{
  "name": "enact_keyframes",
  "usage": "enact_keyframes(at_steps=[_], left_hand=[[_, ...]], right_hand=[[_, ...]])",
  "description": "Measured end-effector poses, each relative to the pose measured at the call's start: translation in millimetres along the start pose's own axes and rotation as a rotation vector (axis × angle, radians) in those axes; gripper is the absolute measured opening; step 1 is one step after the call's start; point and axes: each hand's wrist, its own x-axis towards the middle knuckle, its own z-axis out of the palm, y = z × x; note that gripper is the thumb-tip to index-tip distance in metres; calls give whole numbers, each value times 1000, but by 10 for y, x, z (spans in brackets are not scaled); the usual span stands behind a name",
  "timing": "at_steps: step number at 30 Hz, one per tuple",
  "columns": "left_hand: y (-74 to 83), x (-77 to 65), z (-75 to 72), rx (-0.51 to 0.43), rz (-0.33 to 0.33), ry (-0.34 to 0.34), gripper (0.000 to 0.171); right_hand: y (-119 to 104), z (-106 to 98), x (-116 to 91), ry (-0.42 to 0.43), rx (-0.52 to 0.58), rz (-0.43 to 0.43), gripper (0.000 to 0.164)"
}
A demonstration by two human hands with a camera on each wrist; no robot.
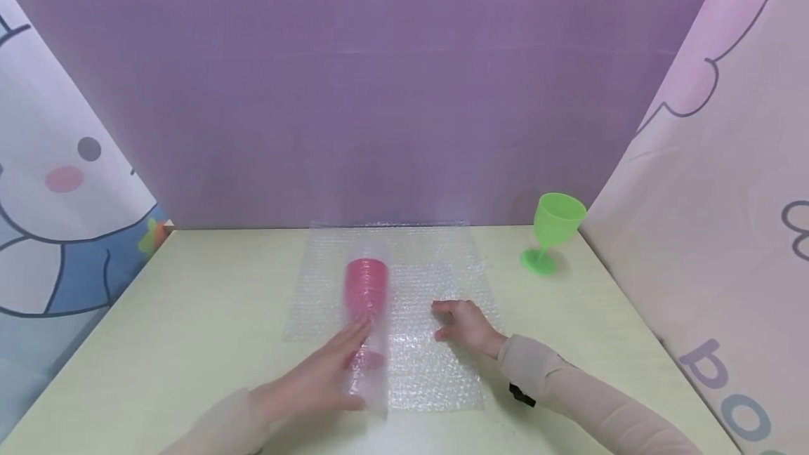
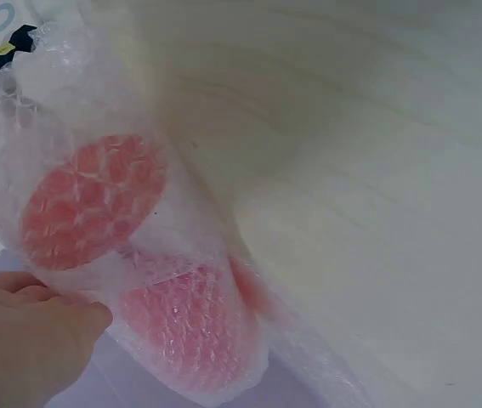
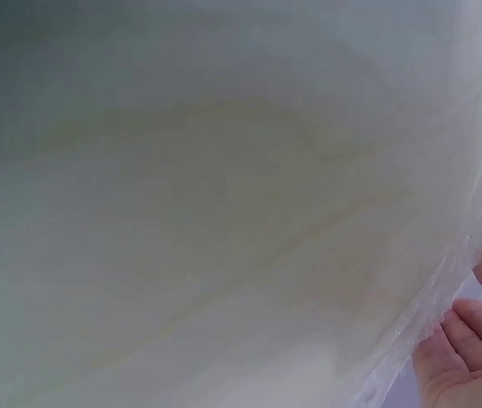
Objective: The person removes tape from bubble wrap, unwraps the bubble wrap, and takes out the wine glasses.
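Note:
A pink goblet [image 1: 366,283] lies on its side under a layer of bubble wrap [image 1: 436,364] on the table, its bowl toward the back and its foot toward the front. My left hand [image 1: 319,381] rests along the left side of this wrapped part with fingers extended, thumb toward the front. In the left wrist view the goblet's round foot [image 2: 96,204] shows through the bubbles beside the hand [image 2: 32,336]. My right hand [image 1: 470,328] is over the right part of the sheet, fingers loosely bent. The right wrist view shows its fingers [image 3: 470,340] by the wrap's edge.
A green goblet [image 1: 556,220] stands upright at the back right of the pale table [image 1: 208,286]. A purple backdrop [image 1: 404,90] closes off the rear, and printed cloth panels [image 1: 727,230] flank both sides.

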Motion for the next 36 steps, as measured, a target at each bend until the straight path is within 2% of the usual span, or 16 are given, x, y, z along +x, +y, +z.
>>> enact_keyframes(at_steps=[8, 11, 15, 21, 24, 31, 34, 36], left_hand=[[-83, -99, -20, -60, -13, 53, 95], [-133, -160, -39, -63, 24, 96, 90], [-201, -271, -62, -81, 28, 165, 87], [-259, -394, -102, -79, -45, 247, 84], [-276, -418, -123, -106, -80, 260, 84], [-343, -484, -154, -201, -189, 268, 82], [-378, -524, -178, -263, -187, 286, 80], [-413, -555, -190, -293, -162, 305, 79]], right_hand=[[-8, -2, 2, -5, 7, 10, 54], [-13, 0, 4, -4, 3, 8, 54], [-22, 4, 10, -8, -1, 10, 53], [-37, -21, 9, -12, 2, 54, 54], [-31, -32, 9, -12, 14, 62, 54], [11, -17, 15, -11, -7, 19, 54], [12, -15, 17, -10, -8, 16, 54], [9, -14, 17, -13, -2, 28, 54]])
